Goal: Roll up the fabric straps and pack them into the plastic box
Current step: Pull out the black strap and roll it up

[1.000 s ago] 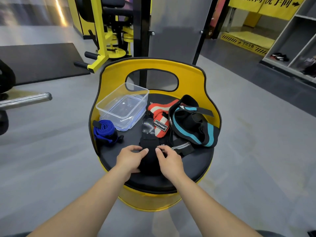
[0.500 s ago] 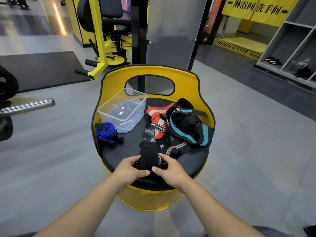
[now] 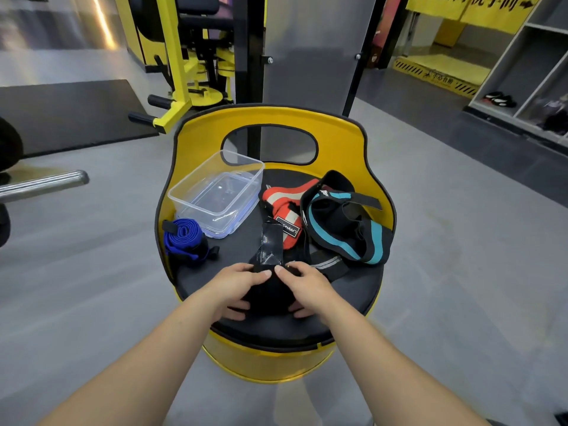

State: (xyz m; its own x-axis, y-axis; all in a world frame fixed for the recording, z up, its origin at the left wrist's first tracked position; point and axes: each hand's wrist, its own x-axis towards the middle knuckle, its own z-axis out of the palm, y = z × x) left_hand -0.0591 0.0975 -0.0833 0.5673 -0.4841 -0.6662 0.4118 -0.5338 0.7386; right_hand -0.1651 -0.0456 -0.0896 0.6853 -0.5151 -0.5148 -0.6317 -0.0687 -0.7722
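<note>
1. Left hand (image 3: 238, 285) and right hand (image 3: 302, 287) both grip the black strap (image 3: 268, 295) at the near part of the seat (image 3: 215, 273). Fingers curl over the top of the bundle and thumbs tuck under it; the index fingertips nearly touch.
2. The black strap is bunched into a dark roll between the hands. Its loose end, with a glossy black patch, runs away from the hands toward the seat's centre and lies flat.
3. A grey-striped strap (image 3: 327, 265) lies just right of the right hand, partly under the pile behind it.
4. The red strap (image 3: 284, 204), with white stripes and a black label, lies behind the loose end, touching it.
5. The teal strap (image 3: 353, 229), black with teal bands, is heaped at the right of the seat, overlapping the red one.
6. The blue strap (image 3: 184, 241) sits already rolled at the left edge, apart from the hands.
7. The box (image 3: 216, 193), clear plastic and lidless, stands at the back left, just behind the blue strap; no strap shows inside.
8. The yellow backrest (image 3: 273, 118) rings the seat's far side.
</note>
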